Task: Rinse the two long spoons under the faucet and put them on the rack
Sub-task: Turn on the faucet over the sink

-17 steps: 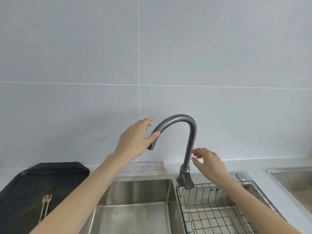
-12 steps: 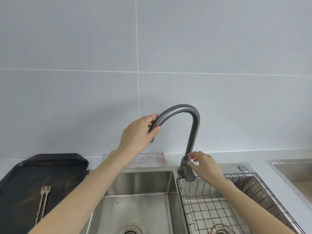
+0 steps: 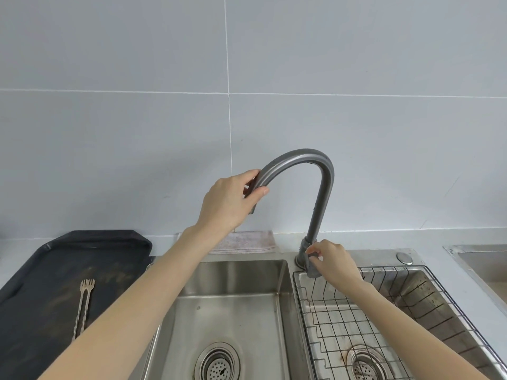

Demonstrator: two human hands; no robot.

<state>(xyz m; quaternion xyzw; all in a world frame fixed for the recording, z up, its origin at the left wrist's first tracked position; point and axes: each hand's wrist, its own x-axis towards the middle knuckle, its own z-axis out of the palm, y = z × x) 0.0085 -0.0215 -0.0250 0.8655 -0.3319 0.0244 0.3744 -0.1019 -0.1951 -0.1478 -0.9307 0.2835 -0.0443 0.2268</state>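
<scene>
The grey curved faucet [image 3: 321, 187] rises between the two sink basins. My left hand [image 3: 227, 204] is closed around its spout end, above the left basin [image 3: 227, 311]. My right hand [image 3: 333, 260] pinches the faucet handle [image 3: 312, 266] at the base. No water is visible. Two long twisted-handle utensils with pronged ends [image 3: 83, 305] lie side by side on a black tray [image 3: 55, 259] at the left. The wire rack [image 3: 365, 319] sits in the right basin and holds nothing.
A folded pale cloth [image 3: 247, 241] lies on the counter behind the left basin. A round button [image 3: 404, 257] sits on the sink deck at the right. Another steel basin [image 3: 482, 261] shows at the far right edge. Both basins have drain strainers.
My left hand has closed on the spout end. My right hand has dropped from beside the faucet neck to the handle at its base. The view has tilted down.
</scene>
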